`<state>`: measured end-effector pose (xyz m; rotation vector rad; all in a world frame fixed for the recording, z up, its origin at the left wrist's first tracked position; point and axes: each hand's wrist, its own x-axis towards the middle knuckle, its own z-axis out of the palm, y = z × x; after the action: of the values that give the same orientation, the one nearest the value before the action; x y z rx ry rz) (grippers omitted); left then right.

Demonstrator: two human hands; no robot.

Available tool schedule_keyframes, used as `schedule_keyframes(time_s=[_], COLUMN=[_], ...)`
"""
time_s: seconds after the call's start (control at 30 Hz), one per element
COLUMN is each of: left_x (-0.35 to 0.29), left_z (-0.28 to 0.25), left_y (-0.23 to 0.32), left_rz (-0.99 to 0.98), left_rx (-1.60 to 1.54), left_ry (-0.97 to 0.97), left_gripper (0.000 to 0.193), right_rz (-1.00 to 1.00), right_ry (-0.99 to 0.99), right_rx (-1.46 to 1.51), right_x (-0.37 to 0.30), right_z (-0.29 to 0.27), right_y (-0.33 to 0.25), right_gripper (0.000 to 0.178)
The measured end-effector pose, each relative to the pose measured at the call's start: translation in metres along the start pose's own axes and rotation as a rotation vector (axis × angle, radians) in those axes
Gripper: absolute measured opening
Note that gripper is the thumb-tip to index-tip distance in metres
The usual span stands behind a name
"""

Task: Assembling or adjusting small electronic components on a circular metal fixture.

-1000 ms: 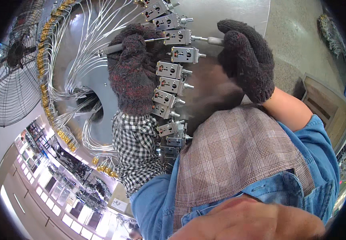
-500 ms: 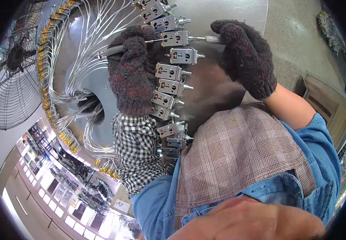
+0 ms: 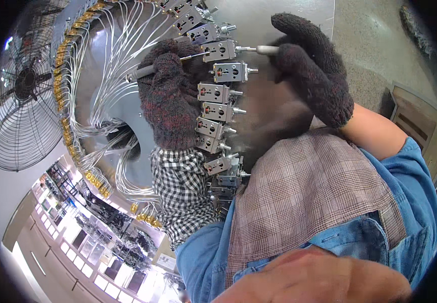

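Dark knitted gloves cover both my hands. My left hand (image 3: pixel 170 96) is closed around a grey-handled screwdriver (image 3: pixel 141 74); its thin shaft runs right to the face of a small metal box-shaped unit (image 3: pixel 218 51). From the other side, a tool with a pale handle (image 3: pixel 267 49) and thin shaft meets the unit's right end. My right hand (image 3: pixel 312 70) has that handle at its thumb side, with the upper fingers lifted away from it. How firmly it grips is partly hidden. Similar units (image 3: pixel 230 72) with threaded studs stand in a curved row above and below.
White wires (image 3: pixel 110 65) fan from a dark hole (image 3: pixel 122 139) in the round metal plate (image 3: pixel 145 118) to brass-coloured pieces (image 3: pixel 58 86) along its rim. A caged fan (image 3: pixel 24 101) stands at the left. A wooden box-like piece (image 3: pixel 415 129) sits on the floor at the right.
My right fingers have spread upward, away from the thumb and the pale handle. The left hand keeps the screwdriver at the same unit. The whole view has shifted slightly.
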<state>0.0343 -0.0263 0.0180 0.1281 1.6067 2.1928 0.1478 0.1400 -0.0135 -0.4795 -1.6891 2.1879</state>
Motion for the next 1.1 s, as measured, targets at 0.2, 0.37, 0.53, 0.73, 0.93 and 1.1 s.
schedule_keyframes(time_s=[0.2,0.37,0.53,0.73,0.93,1.1], left_x=[-0.004,-0.004,0.004,0.004,0.002,0.003], left_z=[-0.003,-0.001,-0.007,-0.004,-0.005,-0.006], left_y=[0.008,0.009,-0.001,-0.002,0.007,0.003], left_rz=[-0.019,0.001,-0.032,-0.012,-0.039,-0.045], left_rx=[0.084,0.057,-0.076,-0.103,0.166,0.099], left_ry=[-0.089,-0.042,-0.052,0.012,-0.074,-0.098], left_gripper=[0.03,0.028,0.024,0.022,0.032,0.031], right_rz=[-0.037,-0.199,0.086,-0.029,-0.139,0.155], right_ry=[-0.085,0.002,-0.097,-0.019,-0.228,-0.061], right_rx=[-0.095,-0.117,-0.029,-0.115,-0.371,-0.096], right_x=[-0.001,0.0,0.0,0.005,0.014,0.01], right_z=[-0.009,0.004,-0.007,-0.005,-0.017,-0.004], right_y=[-0.007,-0.001,-0.012,-0.007,-0.009,-0.015], right_gripper=[0.038,0.033,0.032,0.031,0.031,0.036])
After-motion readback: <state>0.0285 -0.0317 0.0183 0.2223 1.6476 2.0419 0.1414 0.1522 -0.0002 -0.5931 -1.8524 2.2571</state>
